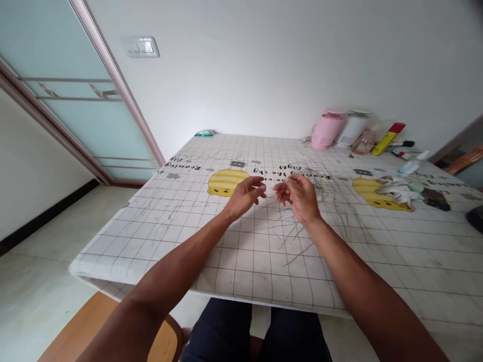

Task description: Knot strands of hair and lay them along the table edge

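Observation:
Above the middle of the checked tablecloth (241,261), my left hand (247,196) is raised with its fingers apart and curved, and nothing shows between them. Close to its right, my right hand (296,196) has its thumb and forefinger pinched together; whatever is between them is too small to make out. A small gap separates the two hands. Thin dark strands (298,234) lie on the cloth below and to the right of my right hand. More strands (166,216) spread faintly over the left part of the cloth.
Along the wall at the back right stand a pink device (327,131), a white device (352,129), a bottle (364,142) and a yellow can with a red cap (388,139). A crumpled cloth (400,190) lies at the right. A green packet (205,133) is at the back left corner.

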Demonstrator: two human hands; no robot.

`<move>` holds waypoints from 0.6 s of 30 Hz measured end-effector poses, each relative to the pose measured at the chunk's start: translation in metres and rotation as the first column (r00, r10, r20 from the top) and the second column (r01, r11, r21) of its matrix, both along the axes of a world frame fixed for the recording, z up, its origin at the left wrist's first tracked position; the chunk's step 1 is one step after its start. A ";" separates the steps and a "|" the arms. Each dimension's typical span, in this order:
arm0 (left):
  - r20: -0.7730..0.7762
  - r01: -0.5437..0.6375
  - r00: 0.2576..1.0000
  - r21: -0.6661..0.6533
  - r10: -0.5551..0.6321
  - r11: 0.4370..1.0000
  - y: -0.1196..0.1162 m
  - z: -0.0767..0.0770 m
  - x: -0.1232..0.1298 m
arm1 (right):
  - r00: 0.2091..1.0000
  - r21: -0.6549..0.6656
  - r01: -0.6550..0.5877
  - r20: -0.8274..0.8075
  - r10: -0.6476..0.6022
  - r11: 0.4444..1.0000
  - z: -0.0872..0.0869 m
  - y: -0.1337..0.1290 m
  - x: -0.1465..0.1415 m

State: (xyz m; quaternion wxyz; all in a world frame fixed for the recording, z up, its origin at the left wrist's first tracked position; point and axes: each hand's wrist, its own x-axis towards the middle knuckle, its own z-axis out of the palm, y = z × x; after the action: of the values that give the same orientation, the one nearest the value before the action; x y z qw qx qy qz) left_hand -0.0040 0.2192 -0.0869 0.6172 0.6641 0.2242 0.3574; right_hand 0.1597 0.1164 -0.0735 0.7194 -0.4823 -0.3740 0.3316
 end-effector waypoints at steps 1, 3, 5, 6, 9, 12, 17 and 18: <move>0.038 0.015 0.999 0.013 -0.016 1.000 -0.007 -0.001 0.004 | 1.000 -0.025 -0.005 0.007 0.005 1.000 -0.002 0.001 -0.005; 0.096 -0.034 0.995 0.036 0.031 0.999 -0.015 -0.003 0.009 | 0.999 -0.077 -0.036 0.020 0.037 0.996 -0.007 0.001 -0.013; 0.121 -0.106 0.988 0.039 0.100 0.994 -0.017 -0.006 0.012 | 0.997 -0.126 -0.071 0.028 0.075 0.989 -0.011 0.002 -0.016; 0.124 -0.125 0.985 0.035 0.119 0.992 -0.016 -0.008 0.013 | 0.996 -0.147 -0.077 0.030 0.082 0.986 -0.013 0.002 -0.016; 0.122 -0.104 0.987 0.016 0.102 0.994 -0.014 -0.012 0.014 | 0.998 -0.185 -0.037 0.050 0.047 0.982 -0.020 0.005 -0.013; 0.116 -0.085 0.990 0.001 0.085 0.996 -0.015 -0.014 0.014 | 0.995 -0.199 0.017 0.095 0.002 0.980 -0.025 0.009 -0.007; 0.026 -0.131 0.991 -0.063 0.133 0.989 -0.017 -0.018 0.016 | 0.967 -0.236 0.065 0.253 -0.003 0.970 -0.029 0.010 -0.004; -0.001 -0.143 0.990 -0.069 0.143 0.987 -0.017 -0.018 0.016 | 0.957 -0.244 0.082 0.291 -0.007 0.966 -0.029 0.009 -0.005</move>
State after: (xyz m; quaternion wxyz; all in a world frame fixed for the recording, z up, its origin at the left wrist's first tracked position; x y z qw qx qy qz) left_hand 0.0124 0.2023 -0.1051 0.6130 0.6238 0.2825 0.3940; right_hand 0.1549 0.1255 -0.1025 0.5972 -0.6216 -0.4182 0.2865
